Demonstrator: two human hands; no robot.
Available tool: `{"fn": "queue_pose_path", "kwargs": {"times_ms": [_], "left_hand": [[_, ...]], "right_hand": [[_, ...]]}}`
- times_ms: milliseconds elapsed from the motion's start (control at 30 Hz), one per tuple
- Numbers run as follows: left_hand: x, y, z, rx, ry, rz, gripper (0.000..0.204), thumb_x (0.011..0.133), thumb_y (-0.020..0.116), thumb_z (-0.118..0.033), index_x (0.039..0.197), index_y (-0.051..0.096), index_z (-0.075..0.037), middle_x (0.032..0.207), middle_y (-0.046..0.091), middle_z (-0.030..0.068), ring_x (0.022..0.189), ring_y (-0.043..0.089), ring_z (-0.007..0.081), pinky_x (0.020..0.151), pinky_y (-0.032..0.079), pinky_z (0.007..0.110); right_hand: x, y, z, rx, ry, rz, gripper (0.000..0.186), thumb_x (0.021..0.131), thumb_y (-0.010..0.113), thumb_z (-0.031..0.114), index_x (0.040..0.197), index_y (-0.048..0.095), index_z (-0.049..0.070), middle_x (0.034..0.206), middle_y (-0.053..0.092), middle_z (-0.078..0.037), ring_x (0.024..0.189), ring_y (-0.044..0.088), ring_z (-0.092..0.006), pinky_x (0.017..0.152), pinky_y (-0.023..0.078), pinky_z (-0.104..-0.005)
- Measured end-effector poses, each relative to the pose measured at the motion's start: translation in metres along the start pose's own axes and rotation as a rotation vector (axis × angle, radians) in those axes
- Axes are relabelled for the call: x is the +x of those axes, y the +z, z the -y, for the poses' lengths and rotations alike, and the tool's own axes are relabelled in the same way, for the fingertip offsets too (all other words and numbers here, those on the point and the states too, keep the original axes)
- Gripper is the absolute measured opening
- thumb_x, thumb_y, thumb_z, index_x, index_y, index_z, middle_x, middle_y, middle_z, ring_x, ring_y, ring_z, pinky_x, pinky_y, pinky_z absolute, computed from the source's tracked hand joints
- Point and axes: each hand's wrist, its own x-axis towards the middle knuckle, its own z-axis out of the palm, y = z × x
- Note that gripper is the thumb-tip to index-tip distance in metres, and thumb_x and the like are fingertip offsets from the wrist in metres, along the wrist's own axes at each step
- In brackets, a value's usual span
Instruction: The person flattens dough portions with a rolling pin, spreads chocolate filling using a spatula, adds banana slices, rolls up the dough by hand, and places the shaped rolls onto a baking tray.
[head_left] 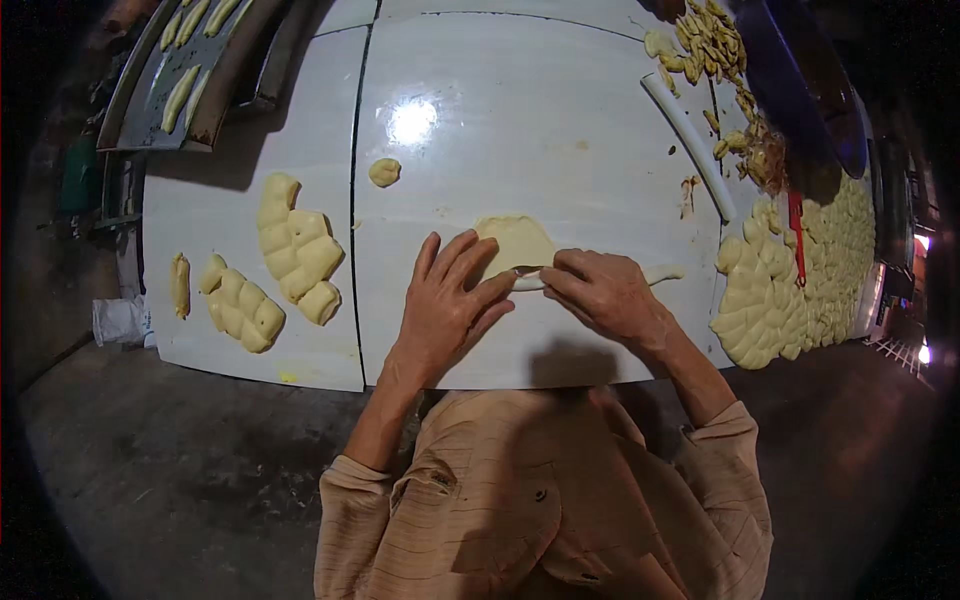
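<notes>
A flattened dough piece (515,236) lies at the middle of the table. Along its lower edge runs a slim pale roll (662,273), white in the middle and dough-coloured at its right end. My left hand (448,300) is open, fingers spread over the dough's left edge, thumb at the roll. My right hand (605,298) has its fingers curled onto the roll near the dough's lower right edge. A small dark strip between the two hands is too small to make out.
The white table (480,140) holds dough clusters (295,250), a small lump (384,172) and a short piece (180,285) leftward, metal trays (150,105) upper left, and a white tube (688,145), golden pieces (710,45), purple basin (795,70), red tool (797,240) and many dough pieces (770,300) rightward.
</notes>
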Motion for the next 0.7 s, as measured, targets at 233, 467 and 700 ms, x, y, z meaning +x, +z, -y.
{"fn": "queue_pose_path", "kwargs": {"times_ms": [233, 467, 700], "left_hand": [[0.010, 0.002, -0.004, -0.059, -0.136, -0.133, 0.022, 0.082, 0.078, -0.016, 0.101, 0.074, -0.005, 0.128, 0.062, 0.0146, 0.126, 0.055, 0.0380, 0.111, 0.036, 0.057], [0.001, 0.001, -0.002, 0.026, -0.069, -0.130, 0.025, 0.080, 0.080, -0.016, 0.105, 0.075, -0.013, 0.123, 0.064, 0.0135, 0.123, 0.057, 0.0363, 0.106, 0.042, 0.052], [0.004, -0.001, 0.001, -0.056, -0.104, -0.249, 0.026, 0.086, 0.078, -0.023, 0.110, 0.074, -0.014, 0.121, 0.065, 0.0105, 0.117, 0.060, 0.0307, 0.097, 0.045, 0.045]], "right_hand": [[0.027, -0.010, 0.012, -0.026, 0.267, -0.080, 0.016, 0.095, 0.068, 0.019, 0.091, 0.064, 0.004, 0.085, 0.063, -0.011, 0.067, 0.064, -0.0300, 0.058, 0.052, -0.0399], [0.009, 0.001, -0.002, -0.028, 0.100, -0.106, 0.021, 0.091, 0.067, 0.013, 0.112, 0.067, 0.009, 0.101, 0.067, -0.010, 0.079, 0.067, -0.0268, 0.062, 0.054, -0.0388], [0.013, -0.002, -0.003, 0.015, 0.032, -0.164, 0.025, 0.087, 0.070, 0.017, 0.110, 0.067, 0.009, 0.096, 0.065, -0.008, 0.074, 0.065, -0.0258, 0.060, 0.052, -0.0374]]}}
